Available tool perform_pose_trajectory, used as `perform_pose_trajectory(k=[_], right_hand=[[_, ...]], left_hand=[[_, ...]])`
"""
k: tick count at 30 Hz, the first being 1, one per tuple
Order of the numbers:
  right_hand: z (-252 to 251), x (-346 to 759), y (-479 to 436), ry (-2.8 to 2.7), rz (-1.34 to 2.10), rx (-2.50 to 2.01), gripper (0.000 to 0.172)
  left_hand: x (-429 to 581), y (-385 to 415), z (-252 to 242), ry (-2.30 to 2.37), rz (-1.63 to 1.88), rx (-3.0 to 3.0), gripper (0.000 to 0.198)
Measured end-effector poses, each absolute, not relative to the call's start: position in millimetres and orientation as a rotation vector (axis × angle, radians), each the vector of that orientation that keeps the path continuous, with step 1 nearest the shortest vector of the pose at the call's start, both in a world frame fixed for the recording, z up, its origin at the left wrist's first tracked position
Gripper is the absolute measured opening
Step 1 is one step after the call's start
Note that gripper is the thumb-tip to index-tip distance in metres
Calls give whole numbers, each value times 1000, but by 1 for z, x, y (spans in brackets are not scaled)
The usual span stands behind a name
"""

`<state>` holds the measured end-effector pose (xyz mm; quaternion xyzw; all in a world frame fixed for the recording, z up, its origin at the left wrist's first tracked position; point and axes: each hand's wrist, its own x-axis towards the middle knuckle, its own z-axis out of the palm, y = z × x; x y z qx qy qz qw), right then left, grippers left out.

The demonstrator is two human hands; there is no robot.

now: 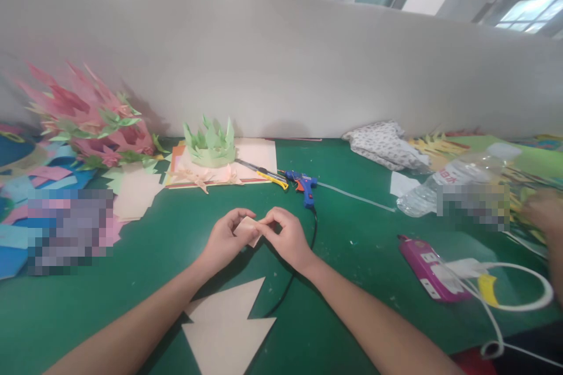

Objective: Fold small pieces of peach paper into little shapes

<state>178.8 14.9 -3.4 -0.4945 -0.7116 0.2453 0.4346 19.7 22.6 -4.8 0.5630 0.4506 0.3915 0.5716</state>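
Near the middle of the green table, my left hand (pixel 229 238) grips a small pale paper piece (pixel 247 228) between thumb and fingers. My right hand (pixel 285 235) pinches the right edge of the same piece, its fingertips meeting those of my left hand. Below my hands lies a beige zigzag-edged paper cutout (pixel 229 328). Behind them rests a blue glue gun (pixel 305 184) with a black cord. Beside it a yellow utility knife (pixel 272 177) lies partly on a stack of paper sheets (pixel 259 155). A green paper crown (pixel 211 149) stands on that stack.
Pink and green paper crowns (pixel 101 117) and blue cutouts lie at the left. At the right are a plastic bottle (pixel 448 179), a patterned cloth (pixel 387 143), a magenta power strip (pixel 431 272) with white cables, and another person's hand (pixel 543 208). A pale partition (pixel 308 64) runs behind the table.
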Motion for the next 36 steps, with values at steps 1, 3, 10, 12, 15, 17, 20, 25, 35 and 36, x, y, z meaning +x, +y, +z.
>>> perform_pose_trajectory(k=[1,3,10,12,15,17,20,25,35,36], right_hand=[[-3,179,15,-1778,608,-1230,14],[-3,178,14,-1783,611,-1228,14],[2,176,13,-1747,774,-1152,5],[3,176,12,-1737,828,-1117,4],[2,176,12,-1741,846,-1107,7],[1,176,12,-1747,835,-1104,9],[-1,176,12,-1759,782,-1075,12],[-1,176,11,-1758,761,-1063,15],[-4,176,16,-1717,797,-1090,13],[-4,176,16,-1716,783,-1092,14]], left_hand=[[19,23,-5,1037,917,1303,32],[18,23,-4,1013,916,1286,31],[20,20,0,942,932,1293,37],[22,19,0,935,920,1333,35],[23,17,-2,971,896,1444,30],[23,16,-3,1002,880,1526,25],[24,15,-5,1020,861,1600,21],[25,16,-7,1007,874,1560,23],[24,18,-9,977,962,1352,27],[24,18,-10,995,955,1385,25]])
